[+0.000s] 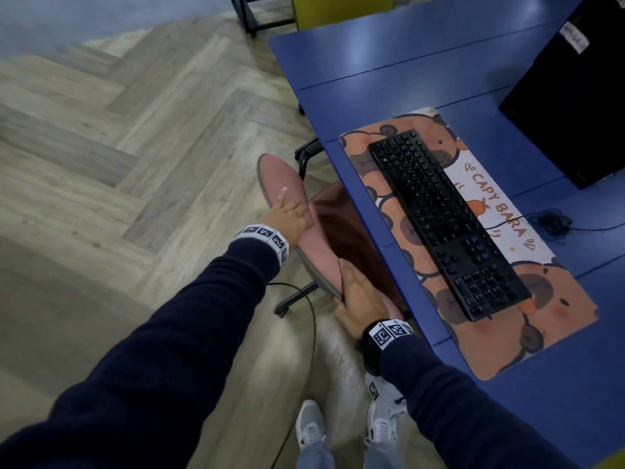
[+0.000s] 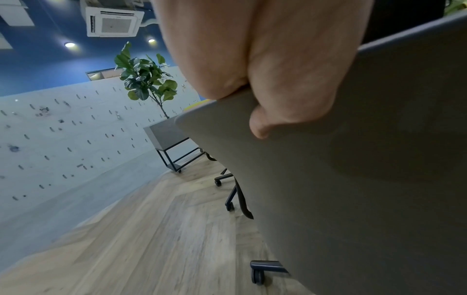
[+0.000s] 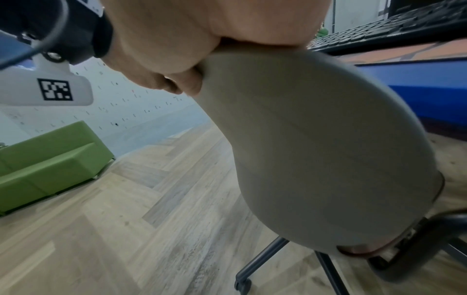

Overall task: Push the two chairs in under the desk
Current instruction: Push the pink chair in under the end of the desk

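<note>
A swivel chair with a pink padded backrest (image 1: 280,177) and a grey outer shell (image 2: 353,179) (image 3: 316,139) stands at the long edge of the blue desk (image 1: 389,62). Its seat (image 1: 341,225) lies partly beneath the desk edge. My left hand (image 1: 291,214) (image 2: 265,69) grips the top rim of the backrest, thumb on the grey shell. Nearer me, my right hand (image 1: 358,299) (image 3: 189,40) grips the same rim at its end. A yellow chair (image 1: 338,8) shows only in part at the desk's far side.
On the desk lie a black keyboard (image 1: 446,225) on a cartoon mat (image 1: 558,316) and a black computer case (image 1: 575,96). A black cable (image 1: 311,316) trails on the wood floor by the chair's castors. A green sofa (image 3: 50,159) and a potted plant (image 2: 146,79) stand farther off.
</note>
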`<control>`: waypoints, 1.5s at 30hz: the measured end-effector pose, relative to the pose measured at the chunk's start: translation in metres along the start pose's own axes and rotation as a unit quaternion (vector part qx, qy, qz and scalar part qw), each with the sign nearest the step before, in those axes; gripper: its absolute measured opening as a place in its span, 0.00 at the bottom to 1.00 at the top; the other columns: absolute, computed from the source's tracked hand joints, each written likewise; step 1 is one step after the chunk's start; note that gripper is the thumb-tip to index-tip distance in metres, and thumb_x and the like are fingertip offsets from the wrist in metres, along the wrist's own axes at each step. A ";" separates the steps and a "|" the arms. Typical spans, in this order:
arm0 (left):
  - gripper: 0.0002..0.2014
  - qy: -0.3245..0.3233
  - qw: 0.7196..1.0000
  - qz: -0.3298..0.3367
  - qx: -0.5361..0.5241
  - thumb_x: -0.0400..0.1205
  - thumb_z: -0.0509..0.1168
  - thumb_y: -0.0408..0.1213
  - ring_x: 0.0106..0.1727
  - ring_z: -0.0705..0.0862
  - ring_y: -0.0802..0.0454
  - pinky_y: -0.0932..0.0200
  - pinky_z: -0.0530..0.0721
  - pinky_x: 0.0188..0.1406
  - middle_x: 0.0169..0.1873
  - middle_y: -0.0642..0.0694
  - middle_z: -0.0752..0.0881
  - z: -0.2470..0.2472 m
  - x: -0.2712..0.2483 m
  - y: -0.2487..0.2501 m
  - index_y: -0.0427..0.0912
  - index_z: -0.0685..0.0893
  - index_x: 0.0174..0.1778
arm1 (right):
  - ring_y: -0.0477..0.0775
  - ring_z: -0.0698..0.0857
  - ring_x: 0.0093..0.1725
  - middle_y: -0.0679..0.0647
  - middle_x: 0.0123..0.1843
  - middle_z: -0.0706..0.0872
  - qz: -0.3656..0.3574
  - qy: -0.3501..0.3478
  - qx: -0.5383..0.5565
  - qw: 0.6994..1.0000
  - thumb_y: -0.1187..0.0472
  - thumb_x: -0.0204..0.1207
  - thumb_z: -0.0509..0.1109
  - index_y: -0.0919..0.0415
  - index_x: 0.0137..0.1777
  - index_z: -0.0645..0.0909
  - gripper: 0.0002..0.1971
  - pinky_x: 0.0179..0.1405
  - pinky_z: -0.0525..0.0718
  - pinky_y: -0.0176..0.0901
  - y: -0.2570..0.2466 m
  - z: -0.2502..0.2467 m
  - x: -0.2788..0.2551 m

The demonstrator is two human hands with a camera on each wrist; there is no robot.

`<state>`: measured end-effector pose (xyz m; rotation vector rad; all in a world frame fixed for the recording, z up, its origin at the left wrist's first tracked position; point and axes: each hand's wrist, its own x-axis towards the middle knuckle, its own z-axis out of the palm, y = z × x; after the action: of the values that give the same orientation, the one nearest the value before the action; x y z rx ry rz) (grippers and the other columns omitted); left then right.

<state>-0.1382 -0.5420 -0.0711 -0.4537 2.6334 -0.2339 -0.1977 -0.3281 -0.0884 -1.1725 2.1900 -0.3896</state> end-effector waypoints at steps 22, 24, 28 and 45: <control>0.26 0.081 0.991 -0.053 -0.097 0.82 0.60 0.27 0.87 0.48 0.33 0.23 0.42 0.79 0.83 0.38 0.62 -0.023 0.087 -0.014 0.48 0.76 0.77 | 0.62 0.71 0.69 0.63 0.72 0.72 -0.013 0.118 -0.070 0.990 0.65 0.70 0.68 0.70 0.80 0.65 0.36 0.74 0.74 0.52 0.016 -0.014 0.056; 0.25 0.078 0.991 -0.052 -0.099 0.83 0.59 0.28 0.87 0.48 0.33 0.24 0.41 0.80 0.83 0.38 0.62 -0.023 0.086 -0.014 0.48 0.76 0.77 | 0.61 0.71 0.69 0.62 0.72 0.71 -0.011 0.117 -0.072 0.990 0.64 0.71 0.68 0.70 0.80 0.64 0.36 0.74 0.73 0.51 0.016 -0.014 0.057; 0.28 0.064 0.993 -0.042 -0.092 0.82 0.59 0.27 0.87 0.48 0.34 0.23 0.42 0.80 0.83 0.39 0.63 -0.029 0.082 -0.014 0.49 0.72 0.79 | 0.63 0.70 0.72 0.64 0.75 0.70 -0.002 0.105 -0.071 0.992 0.64 0.71 0.69 0.71 0.81 0.63 0.37 0.76 0.72 0.54 0.015 -0.015 0.057; 0.40 0.057 0.995 0.018 -0.079 0.75 0.68 0.33 0.87 0.52 0.39 0.27 0.43 0.83 0.85 0.43 0.61 -0.012 0.024 0.032 0.45 0.61 0.85 | 0.62 0.69 0.81 0.64 0.84 0.65 0.018 0.075 -0.037 0.996 0.69 0.76 0.65 0.67 0.85 0.54 0.38 0.80 0.65 0.48 0.017 -0.013 0.044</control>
<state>-0.1725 -0.5195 -0.0776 -0.4577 2.7820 -0.0404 -0.2357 -0.3552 -0.1038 -1.1743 2.3706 -0.3963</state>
